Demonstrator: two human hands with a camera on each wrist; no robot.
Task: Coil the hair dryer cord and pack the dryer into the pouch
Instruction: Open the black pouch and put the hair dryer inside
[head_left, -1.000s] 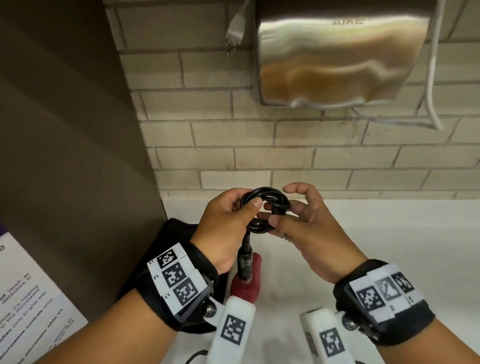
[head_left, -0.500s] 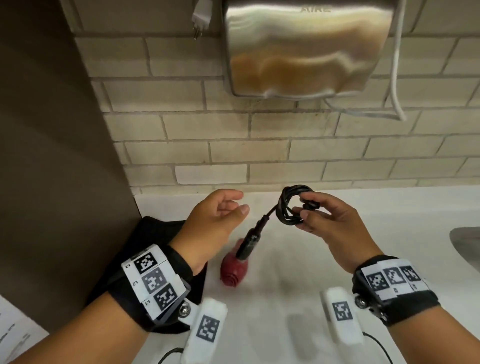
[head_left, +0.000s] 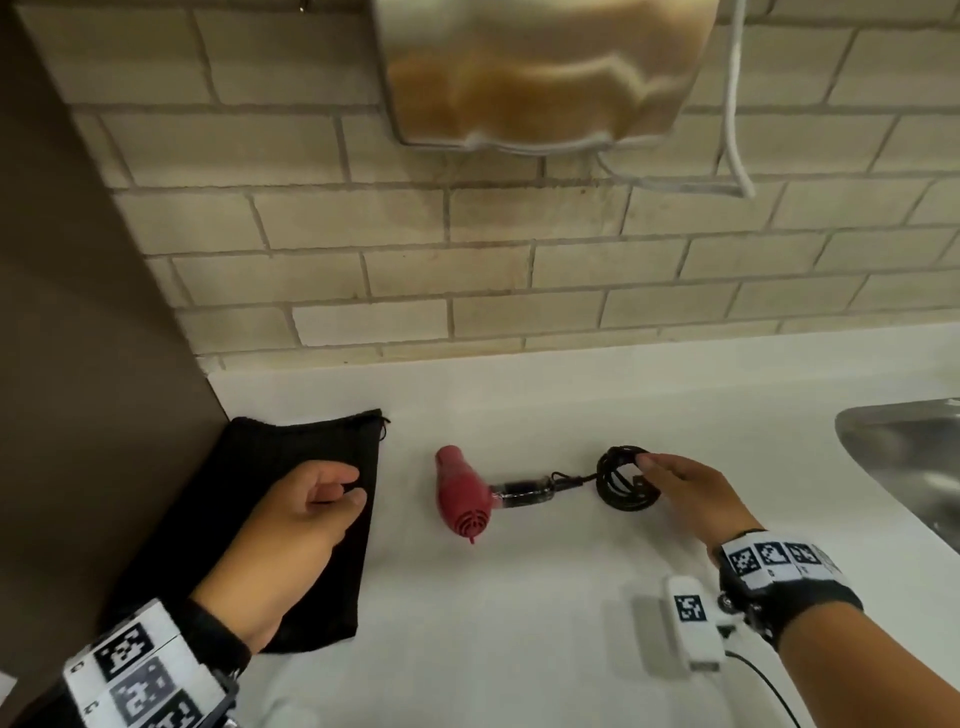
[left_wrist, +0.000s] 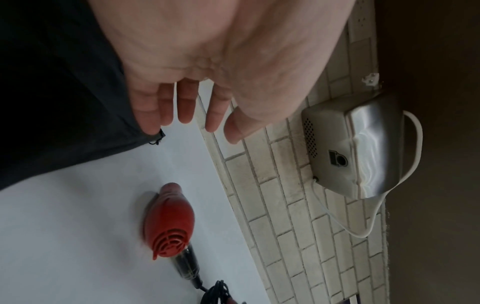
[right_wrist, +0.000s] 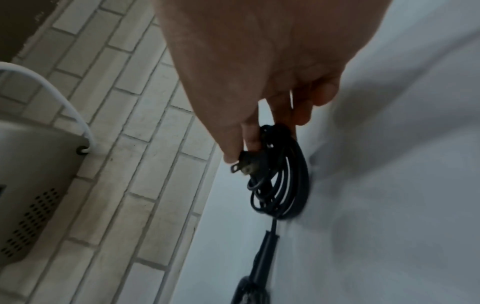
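Observation:
The small red hair dryer (head_left: 462, 493) lies on its side on the white counter (head_left: 519, 597), its dark handle pointing right. Its black cord is wound into a small coil (head_left: 621, 493) resting on the counter at the end of the handle. My right hand (head_left: 649, 467) pinches the coil (right_wrist: 285, 185) and its plug between thumb and fingers (right_wrist: 241, 150). The black drawstring pouch (head_left: 291, 452) lies flat at the left against the brown partition. My left hand (head_left: 353, 486) hovers low over the pouch with relaxed fingers (left_wrist: 184, 107), holding nothing. The dryer (left_wrist: 168, 222) lies to its right.
A steel hand dryer (head_left: 535, 67) with a white cable hangs on the brick wall above. A steel sink (head_left: 909, 467) is set into the counter at the far right. The brown partition (head_left: 78, 364) bounds the counter on the left.
My right hand has lowered the coil to the counter, so dryer and cord now lie flat. My left hand has moved left over the pouch. The view tilted down.

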